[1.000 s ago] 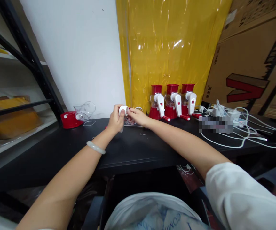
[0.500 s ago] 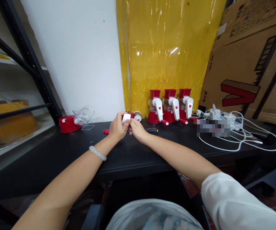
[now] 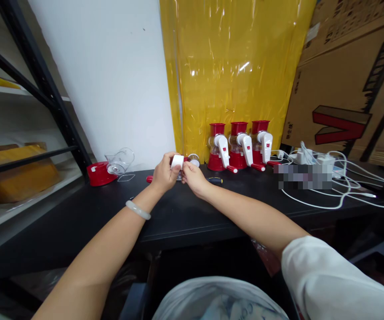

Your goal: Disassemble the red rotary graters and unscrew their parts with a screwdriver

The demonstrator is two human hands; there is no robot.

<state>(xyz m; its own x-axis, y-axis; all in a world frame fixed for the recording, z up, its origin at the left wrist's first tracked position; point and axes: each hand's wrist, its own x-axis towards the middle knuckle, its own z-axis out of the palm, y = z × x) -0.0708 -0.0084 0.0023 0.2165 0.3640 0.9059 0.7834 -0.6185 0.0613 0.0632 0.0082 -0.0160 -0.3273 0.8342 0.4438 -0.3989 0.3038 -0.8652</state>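
The left hand (image 3: pixel 165 174) has its grip clamped on a white part (image 3: pixel 177 162) above the tabletop (image 3: pixel 192 213); whether the adjacent right hand (image 3: pixel 194 178) holds anything cannot be told. Right of the grip, three grinders (image 3: pixel 236 162) look assembled; left, a red base (image 3: pixel 100 174) and clear housing (image 3: pixel 124 159) show no crank.

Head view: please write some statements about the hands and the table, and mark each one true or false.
1. The left hand holds a white part. True.
2. A pale bracelet circles the right wrist. False: it circles the left wrist.
3. Three red-and-white crank machines stand in a row on the black table. True.
4. White cables lie at the table's left end. False: they lie toward the right end.
5. The right hand is beside the white part. True.
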